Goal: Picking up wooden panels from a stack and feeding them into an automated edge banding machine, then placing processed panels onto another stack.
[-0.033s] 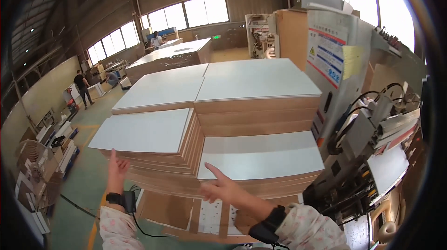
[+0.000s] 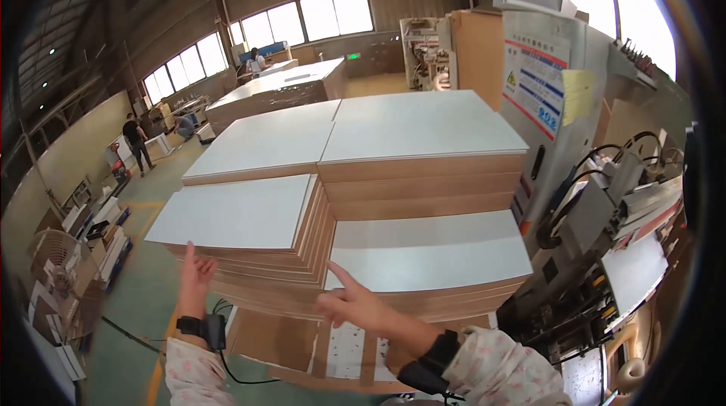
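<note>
My left hand [image 2: 198, 273] is raised at the front edge of the left stack of white-faced boards [image 2: 234, 213], index finger stretched upward and nothing in its grasp. My right hand [image 2: 354, 301] points up and left, its other fingers partly curled and holding nothing. It is nearest the front left corner of a lower stack of white boards [image 2: 431, 255]. Whether either fingertip touches a board, I cannot tell. Behind stand two taller stacks, the back left boards [image 2: 265, 141] and the back right boards [image 2: 423, 124]. A black strap device sits on each wrist.
A grey machine cabinet [image 2: 533, 50] with hoses and metal parts rises close on the right. Below the stacks lies brown cardboard [image 2: 272, 338]. On the left are a fan [image 2: 57, 255] and piled panels. A person in dark clothing [image 2: 136, 141] stands far left; others work farther back.
My right hand has shifted slightly left, and my left hand slightly right. The stacks sit a little differently in view; no board has visibly been moved.
</note>
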The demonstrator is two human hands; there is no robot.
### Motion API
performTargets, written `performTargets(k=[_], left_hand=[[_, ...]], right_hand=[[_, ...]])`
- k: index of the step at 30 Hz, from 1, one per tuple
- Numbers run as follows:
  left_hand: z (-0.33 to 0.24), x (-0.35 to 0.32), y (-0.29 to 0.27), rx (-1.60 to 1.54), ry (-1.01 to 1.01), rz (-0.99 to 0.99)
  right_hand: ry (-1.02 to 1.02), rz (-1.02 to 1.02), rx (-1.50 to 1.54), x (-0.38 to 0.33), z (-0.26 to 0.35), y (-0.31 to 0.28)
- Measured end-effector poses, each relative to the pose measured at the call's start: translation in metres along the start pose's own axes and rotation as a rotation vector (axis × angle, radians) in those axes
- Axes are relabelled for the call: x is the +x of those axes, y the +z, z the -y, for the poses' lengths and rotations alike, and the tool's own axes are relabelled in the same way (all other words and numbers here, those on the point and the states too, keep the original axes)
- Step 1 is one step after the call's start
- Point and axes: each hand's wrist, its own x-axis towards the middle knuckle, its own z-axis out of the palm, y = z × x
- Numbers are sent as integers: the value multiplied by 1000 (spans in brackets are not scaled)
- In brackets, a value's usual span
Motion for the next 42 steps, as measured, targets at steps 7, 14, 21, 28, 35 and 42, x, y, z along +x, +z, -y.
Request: performTargets(k=[7, 14, 21, 28, 35, 42], left_hand=[[-9, 11, 22, 200, 59, 185], [-24, 20, 28, 358, -66, 180], [-29, 12, 20, 256, -76, 175], [-27, 12, 8, 209, -138, 93], [-32, 10, 0, 251, -60, 201], [-35, 4, 1, 216, -147, 203]], right_hand=[[-29, 8, 52, 78, -12, 30], [-177, -90, -548, 96, -32, 31], [-215, 73, -605, 80, -32, 34], [-230, 312, -561, 68, -28, 34], [-235, 236, -635, 73, -25, 53], [-229, 341, -731, 87, -35, 70]])
